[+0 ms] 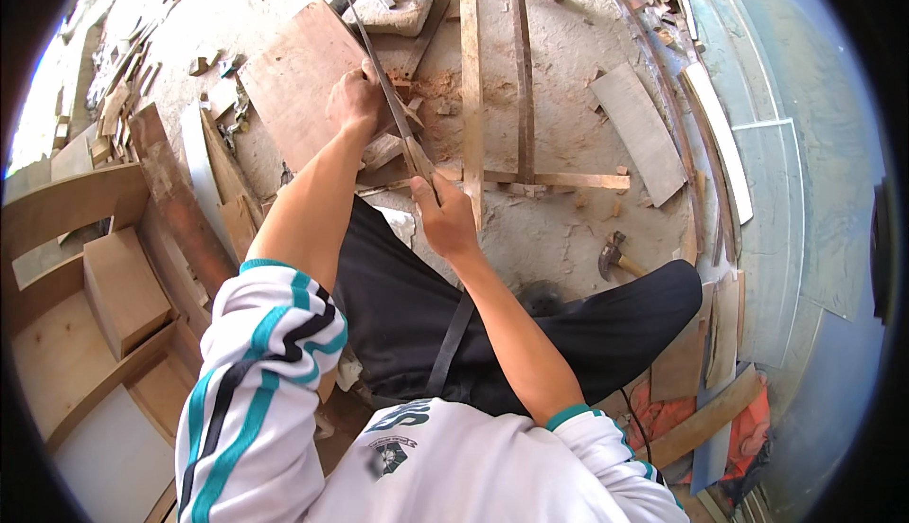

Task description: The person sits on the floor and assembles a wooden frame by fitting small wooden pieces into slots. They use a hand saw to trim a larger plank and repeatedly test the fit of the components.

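My right hand [445, 218] is closed around the handle end of a handsaw [386, 83], whose long narrow blade points away from me, up and to the left. The blade runs along the right edge of a flat reddish-brown wooden board [294, 78]. On that board's right edge rests my left hand [355, 97], fingers curled over it close beside the blade. Under the board's near right corner lie some wood offcuts [382, 152], partly hidden by my left arm and the saw. Reddish sawdust [437, 92] is scattered on the ground right of the blade.
A wooden frame of slats [472, 78] stands just right of the saw. Beyond the board sits a pale stone block [398, 12]. A hammer [614, 256] lies by my right knee, with a grey plank [639, 130] farther off. Wooden shelving [123, 282] fills the left side.
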Demonstrator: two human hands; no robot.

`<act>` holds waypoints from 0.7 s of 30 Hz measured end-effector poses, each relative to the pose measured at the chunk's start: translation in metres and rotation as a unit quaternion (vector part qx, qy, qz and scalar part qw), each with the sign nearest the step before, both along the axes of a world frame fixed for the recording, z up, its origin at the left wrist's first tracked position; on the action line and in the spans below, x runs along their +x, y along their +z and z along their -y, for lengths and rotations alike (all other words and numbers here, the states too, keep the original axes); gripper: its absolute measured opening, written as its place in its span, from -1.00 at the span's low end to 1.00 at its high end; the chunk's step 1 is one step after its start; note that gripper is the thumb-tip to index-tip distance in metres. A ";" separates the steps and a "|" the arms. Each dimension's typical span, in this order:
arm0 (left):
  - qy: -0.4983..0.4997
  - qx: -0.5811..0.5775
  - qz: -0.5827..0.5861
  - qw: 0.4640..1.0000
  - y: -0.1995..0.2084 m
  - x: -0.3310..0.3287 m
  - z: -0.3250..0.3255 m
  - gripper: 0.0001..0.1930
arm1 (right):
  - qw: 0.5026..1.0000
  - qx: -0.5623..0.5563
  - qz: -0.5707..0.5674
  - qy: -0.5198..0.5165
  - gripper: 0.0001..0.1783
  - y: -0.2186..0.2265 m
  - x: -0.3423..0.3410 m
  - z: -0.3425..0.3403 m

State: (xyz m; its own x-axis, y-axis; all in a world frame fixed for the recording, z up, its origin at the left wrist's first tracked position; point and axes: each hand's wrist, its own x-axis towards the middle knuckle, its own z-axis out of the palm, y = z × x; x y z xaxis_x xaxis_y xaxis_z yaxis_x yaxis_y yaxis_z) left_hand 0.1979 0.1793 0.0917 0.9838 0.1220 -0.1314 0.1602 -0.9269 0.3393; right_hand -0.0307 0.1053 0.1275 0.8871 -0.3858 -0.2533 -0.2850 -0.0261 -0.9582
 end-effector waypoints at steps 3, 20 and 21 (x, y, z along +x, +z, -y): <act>0.003 0.024 0.004 1.000 -0.002 -0.003 0.005 -0.48 | 0.999 0.025 -0.021 0.008 -0.47 0.006 0.003 0.008; -0.015 0.061 -0.003 0.998 0.011 -0.008 0.008 -0.50 | 0.999 -0.032 -0.024 -0.010 -0.51 0.016 0.025 -0.001; -0.009 0.063 -0.007 0.998 0.012 -0.007 0.008 -0.50 | 0.999 -0.025 -0.027 -0.012 -0.50 0.015 0.021 0.000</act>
State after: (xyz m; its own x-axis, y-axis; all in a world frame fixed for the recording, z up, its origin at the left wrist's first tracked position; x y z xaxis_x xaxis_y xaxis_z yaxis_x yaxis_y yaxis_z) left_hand 0.1907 0.1709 0.1039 0.9840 0.1211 -0.1308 0.1477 -0.9648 0.2176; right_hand -0.0099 0.1054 0.1428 0.8630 -0.4198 -0.2810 -0.3382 -0.0669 -0.9387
